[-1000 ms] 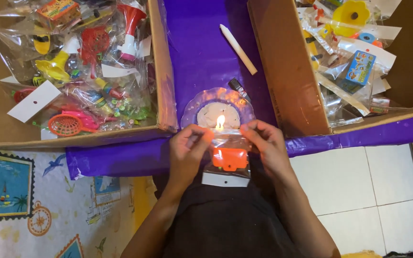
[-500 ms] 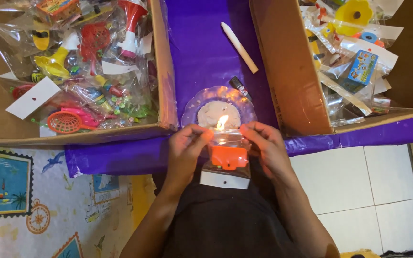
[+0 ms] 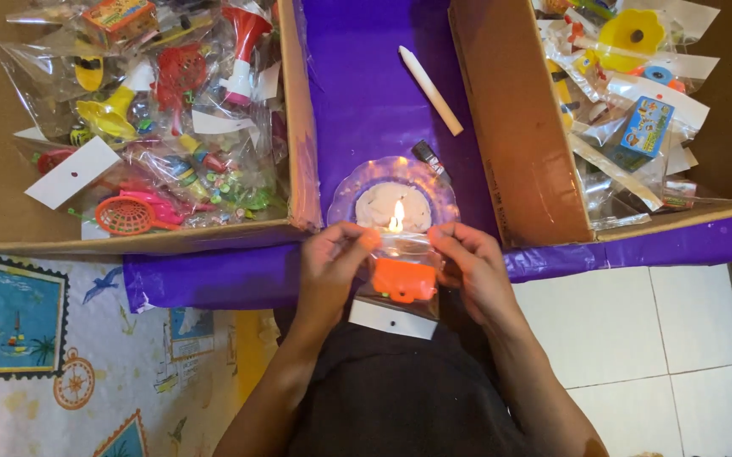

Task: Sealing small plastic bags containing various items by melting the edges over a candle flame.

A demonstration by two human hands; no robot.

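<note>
Cardboard boxes are placed at far left and far right, with a purple sheet spread between and beneath them. The left box is filled with clear packets of small plastic toys: a red and white horn, a yellow horn, an orange sieve-like scoop and a white card tag are made out among them. The right box is stocked with further packets, including a yellow disc toy and a small blue box.

On the sheet between the boxes a white candle stick is laid unlit, its long axis running from far left to near right. Near it a clear scalloped dish is set, in which a pool of pale wax and a lit flame are seen. A small dark object rests at the dish's far right rim; its kind cannot be told.

A clear plastic packet containing an orange toy is held just near of the flame. Its long axis runs far to near: the open top edge is turned toward the flame, the white card header toward the person. The top corners are pinched between thumb and fingers, the left corner by the left hand, the right corner by the right hand.
</note>
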